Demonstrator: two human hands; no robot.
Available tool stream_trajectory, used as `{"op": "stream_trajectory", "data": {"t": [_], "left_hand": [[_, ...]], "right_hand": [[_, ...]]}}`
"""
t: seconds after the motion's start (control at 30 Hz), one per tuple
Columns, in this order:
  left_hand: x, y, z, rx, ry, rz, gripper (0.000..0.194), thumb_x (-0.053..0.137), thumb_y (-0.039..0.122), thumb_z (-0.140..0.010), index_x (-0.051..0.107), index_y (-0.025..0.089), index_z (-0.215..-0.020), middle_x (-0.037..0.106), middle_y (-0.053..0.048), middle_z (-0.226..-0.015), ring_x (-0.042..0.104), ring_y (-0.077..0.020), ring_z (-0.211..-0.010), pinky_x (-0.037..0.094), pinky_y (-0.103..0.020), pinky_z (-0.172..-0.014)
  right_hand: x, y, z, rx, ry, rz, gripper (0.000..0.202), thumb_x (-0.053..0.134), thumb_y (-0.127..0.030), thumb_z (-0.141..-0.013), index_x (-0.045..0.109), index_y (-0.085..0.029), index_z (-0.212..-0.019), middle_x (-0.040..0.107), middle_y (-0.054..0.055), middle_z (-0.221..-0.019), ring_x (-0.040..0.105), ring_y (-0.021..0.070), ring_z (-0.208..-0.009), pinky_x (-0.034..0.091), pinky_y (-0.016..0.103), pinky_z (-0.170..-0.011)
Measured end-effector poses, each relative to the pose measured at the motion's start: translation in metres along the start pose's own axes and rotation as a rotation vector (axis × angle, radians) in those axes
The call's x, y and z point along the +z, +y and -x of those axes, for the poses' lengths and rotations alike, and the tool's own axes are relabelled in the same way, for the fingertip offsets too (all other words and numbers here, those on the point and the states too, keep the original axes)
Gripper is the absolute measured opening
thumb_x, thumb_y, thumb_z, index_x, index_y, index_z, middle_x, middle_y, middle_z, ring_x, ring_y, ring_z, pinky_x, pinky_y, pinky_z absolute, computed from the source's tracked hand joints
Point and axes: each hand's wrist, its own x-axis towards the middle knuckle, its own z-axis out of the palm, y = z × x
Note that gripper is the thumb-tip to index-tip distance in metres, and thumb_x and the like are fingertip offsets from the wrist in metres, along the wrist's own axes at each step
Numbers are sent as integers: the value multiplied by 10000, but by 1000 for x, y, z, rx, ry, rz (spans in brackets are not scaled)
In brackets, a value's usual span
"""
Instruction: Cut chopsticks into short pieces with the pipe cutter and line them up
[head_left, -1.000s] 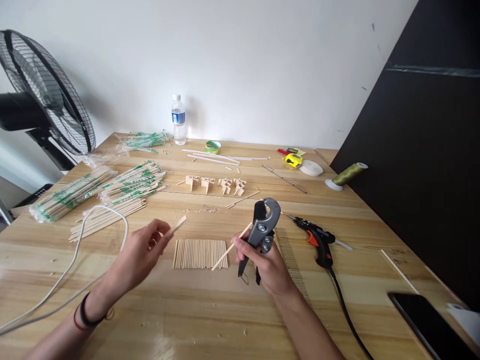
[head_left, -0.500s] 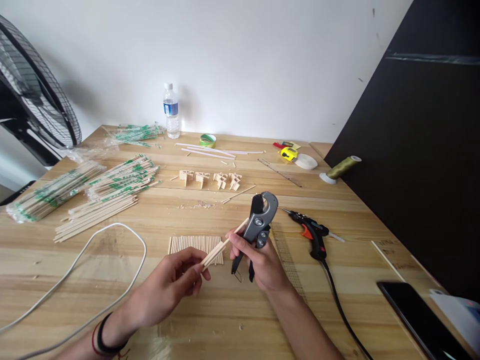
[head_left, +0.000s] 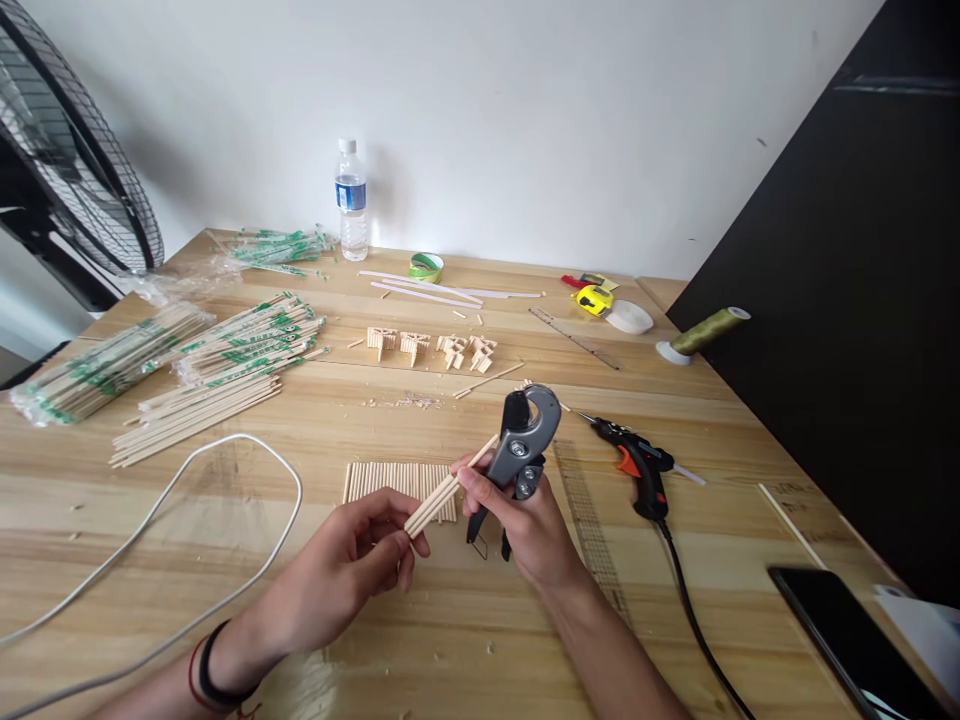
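Between my two hands a few thin wooden sticks (head_left: 436, 503) slant up to the right. My left hand (head_left: 356, 560) pinches their lower ends. My right hand (head_left: 525, 520) holds a grey and black cutter (head_left: 519, 448) with its curved jaw up, while its thumb and fingers also grip the sticks. Behind my left hand lies a flat row of short cut sticks (head_left: 390, 480), partly hidden by the hand. Farther back stand several small stick assemblies (head_left: 414, 345), with wood crumbs in front of them.
Bagged sticks (head_left: 112, 365) and loose sticks (head_left: 199, 420) lie left, near a white cable (head_left: 281, 545). At the right are a glue gun (head_left: 637, 465), a clear ruler (head_left: 592, 525), a phone (head_left: 847, 635) and a thread spool (head_left: 705, 335). A bottle (head_left: 352, 205) stands behind.
The view has shifted, so the table items sit slightly higher and, mostly, farther right. Both hands keep nearly the same hold on the sticks and cutter.
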Motion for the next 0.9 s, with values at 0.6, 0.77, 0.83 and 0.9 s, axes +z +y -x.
{"op": "stream_trajectory", "data": {"t": [0.6, 0.77, 0.83, 0.9], "left_hand": [[1, 6, 0, 0, 93, -158, 394, 572, 543, -1006, 619, 158, -937, 637, -8, -739, 548, -108, -610, 413, -239, -582], [0, 9, 5, 34, 158, -191, 405, 558, 552, -1012, 612, 169, -892, 584, 21, -656, 512, -99, -569, 390, -218, -540], [-2, 8, 7, 49, 181, -190, 409, 549, 553, -1017, 617, 171, -888, 569, 29, -628, 494, -94, -548, 388, -211, -529], [-4, 7, 8, 57, 209, -194, 412, 547, 555, -1019, 624, 171, -893, 568, 28, -618, 485, -93, -537, 390, -207, -521]], "right_hand": [[9, -8, 8, -101, -2, 267, 260, 650, -403, -977, 653, -211, -802, 638, -1, -700, 602, 175, -648, 476, 294, -643], [2, -12, 9, -426, 65, 561, 96, 603, -168, -944, 649, -233, -997, 700, 30, -903, 667, 210, -829, 502, 313, -751], [-5, -11, 7, -502, 131, 653, 223, 591, -118, -912, 634, -236, -1096, 702, 52, -995, 673, 232, -920, 513, 334, -804], [-12, -8, 3, -530, 198, 758, 259, 593, -104, -889, 621, -229, -1114, 698, 68, -1010, 669, 252, -944, 520, 357, -823]]}}
